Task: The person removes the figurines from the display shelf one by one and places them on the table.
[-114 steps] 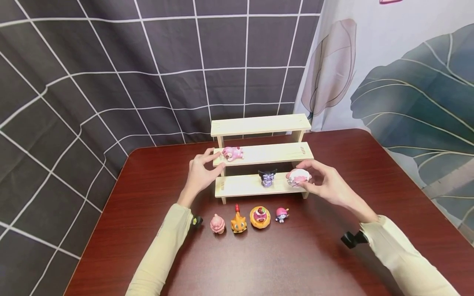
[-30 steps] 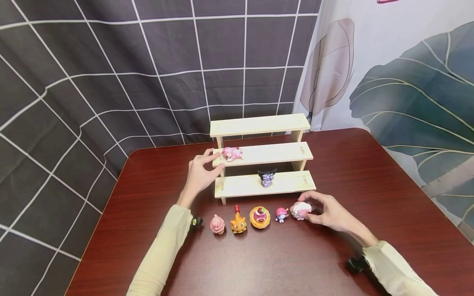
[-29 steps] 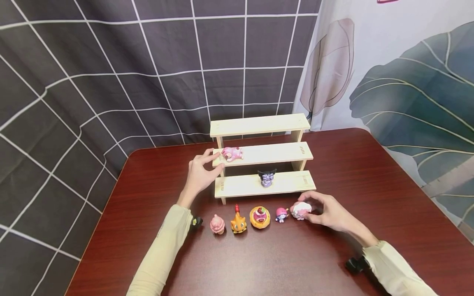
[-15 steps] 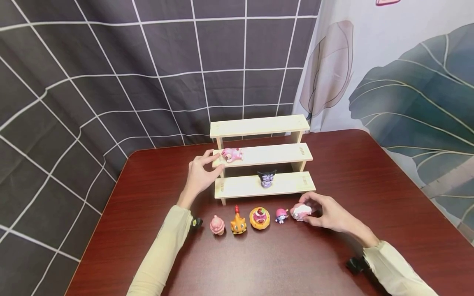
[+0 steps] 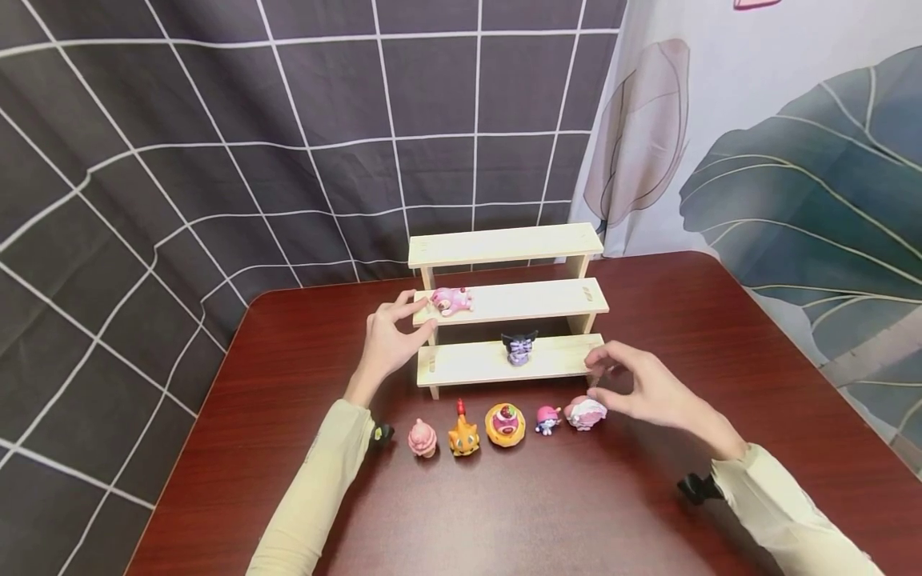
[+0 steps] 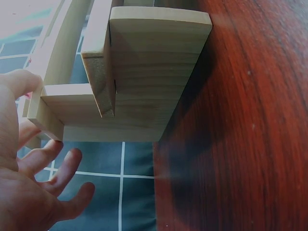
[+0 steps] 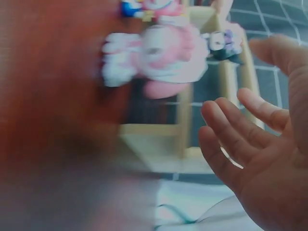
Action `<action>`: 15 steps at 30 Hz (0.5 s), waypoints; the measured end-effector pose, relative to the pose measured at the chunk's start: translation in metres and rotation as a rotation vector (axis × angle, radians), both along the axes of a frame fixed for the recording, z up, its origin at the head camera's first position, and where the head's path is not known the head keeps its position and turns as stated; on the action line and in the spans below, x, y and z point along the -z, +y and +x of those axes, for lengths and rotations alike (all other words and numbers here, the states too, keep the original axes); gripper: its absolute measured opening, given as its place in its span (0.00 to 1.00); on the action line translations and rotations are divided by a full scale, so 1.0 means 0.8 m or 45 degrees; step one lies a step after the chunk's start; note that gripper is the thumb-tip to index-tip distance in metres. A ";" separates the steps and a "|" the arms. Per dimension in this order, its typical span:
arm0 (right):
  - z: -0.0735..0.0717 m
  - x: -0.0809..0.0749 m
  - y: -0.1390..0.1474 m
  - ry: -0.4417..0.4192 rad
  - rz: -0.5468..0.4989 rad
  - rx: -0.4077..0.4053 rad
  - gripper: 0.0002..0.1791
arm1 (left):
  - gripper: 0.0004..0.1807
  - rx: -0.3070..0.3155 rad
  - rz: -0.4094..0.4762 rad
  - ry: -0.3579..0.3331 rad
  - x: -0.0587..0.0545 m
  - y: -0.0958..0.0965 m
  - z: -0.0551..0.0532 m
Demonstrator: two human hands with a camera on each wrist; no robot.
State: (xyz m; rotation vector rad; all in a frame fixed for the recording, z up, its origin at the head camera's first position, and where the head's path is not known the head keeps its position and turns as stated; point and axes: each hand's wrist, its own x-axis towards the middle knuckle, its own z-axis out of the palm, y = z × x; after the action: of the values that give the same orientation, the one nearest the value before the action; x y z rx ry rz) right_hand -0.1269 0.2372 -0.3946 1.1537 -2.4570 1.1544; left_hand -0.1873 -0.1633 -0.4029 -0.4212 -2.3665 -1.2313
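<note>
A three-tier wooden display stand [image 5: 504, 300] stands on the table. My left hand [image 5: 391, 340] grips the left end of its middle shelf, thumb at one edge and fingers at the other; the left wrist view shows this shelf end [image 6: 44, 113] up close. Beside those fingertips lies a pink bear figurine [image 5: 452, 301]. A black-and-purple figurine [image 5: 519, 349] stands on the lowest shelf. On the table in front of the stand's right end sits a pink-and-white figurine [image 5: 586, 413]. My right hand [image 5: 651, 388], fingers spread and holding nothing, is just above and right of it.
Left of the pink-and-white figurine, a row on the table holds a small pink-capped figurine [image 5: 547, 420], a tart-shaped toy [image 5: 506, 425], an orange dragon-like figurine [image 5: 464, 437] and a pink ice-cream toy [image 5: 422, 438]. A dark grid curtain [image 5: 324, 160] hangs behind the table.
The pink-and-white figurine has gone from the lowest shelf down to the table at the row's right end. My right hand has let go and risen off it. The left hand stays put.
</note>
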 end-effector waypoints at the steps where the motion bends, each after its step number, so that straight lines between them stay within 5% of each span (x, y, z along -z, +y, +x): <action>1: -0.004 -0.008 -0.004 0.017 -0.013 -0.010 0.23 | 0.22 -0.005 -0.001 -0.005 0.000 0.000 0.000; 7: -0.029 -0.045 -0.037 -0.008 -0.057 -0.079 0.22 | 0.22 -0.009 0.006 -0.019 -0.002 -0.001 0.002; 15: -0.066 -0.069 -0.082 -0.125 -0.147 -0.191 0.22 | 0.22 -0.001 0.010 0.001 -0.002 0.000 0.001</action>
State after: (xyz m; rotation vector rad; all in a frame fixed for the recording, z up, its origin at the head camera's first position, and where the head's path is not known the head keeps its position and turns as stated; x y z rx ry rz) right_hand -0.1797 0.1718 -0.3396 1.2947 -2.3706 1.4073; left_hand -0.1864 -0.1634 -0.4015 -0.4185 -2.3604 -1.2393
